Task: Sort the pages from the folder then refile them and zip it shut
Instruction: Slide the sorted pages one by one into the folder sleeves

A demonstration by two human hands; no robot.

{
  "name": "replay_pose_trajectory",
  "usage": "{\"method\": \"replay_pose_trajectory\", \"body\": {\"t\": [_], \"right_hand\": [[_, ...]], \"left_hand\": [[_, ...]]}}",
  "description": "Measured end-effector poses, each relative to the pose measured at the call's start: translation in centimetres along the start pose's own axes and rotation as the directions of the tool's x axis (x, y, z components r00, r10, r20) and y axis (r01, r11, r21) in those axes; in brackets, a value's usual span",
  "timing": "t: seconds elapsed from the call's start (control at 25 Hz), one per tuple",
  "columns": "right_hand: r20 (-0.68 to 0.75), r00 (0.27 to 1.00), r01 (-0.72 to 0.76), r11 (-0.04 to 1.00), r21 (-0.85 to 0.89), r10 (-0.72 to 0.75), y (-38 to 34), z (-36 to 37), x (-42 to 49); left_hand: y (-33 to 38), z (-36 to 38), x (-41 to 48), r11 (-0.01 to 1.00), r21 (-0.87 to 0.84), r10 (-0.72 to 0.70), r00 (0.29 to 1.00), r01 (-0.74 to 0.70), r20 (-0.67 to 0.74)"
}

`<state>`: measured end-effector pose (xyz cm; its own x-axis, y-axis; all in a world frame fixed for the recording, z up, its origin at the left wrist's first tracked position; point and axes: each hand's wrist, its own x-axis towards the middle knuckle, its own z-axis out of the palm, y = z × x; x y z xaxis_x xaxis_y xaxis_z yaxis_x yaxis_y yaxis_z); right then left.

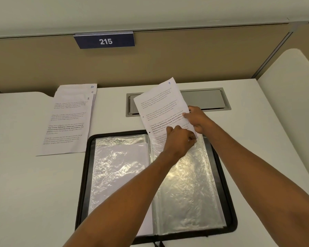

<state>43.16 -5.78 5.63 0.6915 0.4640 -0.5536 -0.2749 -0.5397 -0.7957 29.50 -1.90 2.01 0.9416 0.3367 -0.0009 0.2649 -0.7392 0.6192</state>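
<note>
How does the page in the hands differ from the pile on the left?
The held page is tilted and numbered 7; the pile lies flat on the desk, showing 8, 9, 10. The right hand pinches the held page; nothing touches the pile. Both are white printed sheets.

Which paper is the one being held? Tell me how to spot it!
Find the open black folder on the white desk. Above its right half, the left hand and right hand hold one tilted page. It has a blue 7 in its top corner, while the pages lying flat to the left show 8, 9 and 10.
</note>
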Motion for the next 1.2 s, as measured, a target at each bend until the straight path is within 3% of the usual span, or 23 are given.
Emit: {"method": "replay_pose_trajectory", "body": {"t": [0.16,0.36,0.52,0.64,0.76,0.84,1.0,1.2], "right_hand": [[-0.008,1.000,0.003,1.000,0.001,-0.003,0.1,0.4,-0.1],[-0.020,1.000,-0.012,0.999,0.053,0.013,0.4,0.7,-0.2],[-0.006,1.000,-0.013,1.000,0.021,0.013,0.8,0.2,-0.9],[0.094,0.994,-0.026,0.977,-0.210,0.047,0.4,-2.0,-1.4],[0.158,0.972,-0.083,0.877,-0.474,0.177,-0.3,-4.3,-1.6],[0.124,0.977,-0.096,0.874,-0.476,0.175,-0.5,-4.5,-1.4],[0.013,0.999,-0.033,0.952,-0.304,0.039,-0.8,-4.0,-0.8],[0.109,0.955,-0.177,0.826,-0.536,0.276,-0.8,-4.1,-0.1]], "left_hand": [[0.6,0.0,-0.1,0.993,-0.116,0.021,1.000,-0.021,0.001],[-0.6,0.3,-0.4,0.874,-0.481,-0.100,0.995,0.072,-0.031],[-0.4,0.1,-0.5,0.804,-0.583,-0.190,0.979,0.113,-0.073],[-0.5,-0.2,0.2,0.823,-0.553,-0.205,0.976,0.132,-0.072],[-0.4,0.0,0.8,0.866,-0.483,-0.191,0.979,0.130,-0.078],[0.0,0.2,1.0,0.889,-0.443,-0.170,0.981,0.111,-0.095],[0.8,0.6,1.2,0.918,-0.371,-0.193,0.974,0.137,-0.119],[1.0,1.2,1.5,0.922,-0.345,-0.246,0.955,0.177,-0.167]]}}
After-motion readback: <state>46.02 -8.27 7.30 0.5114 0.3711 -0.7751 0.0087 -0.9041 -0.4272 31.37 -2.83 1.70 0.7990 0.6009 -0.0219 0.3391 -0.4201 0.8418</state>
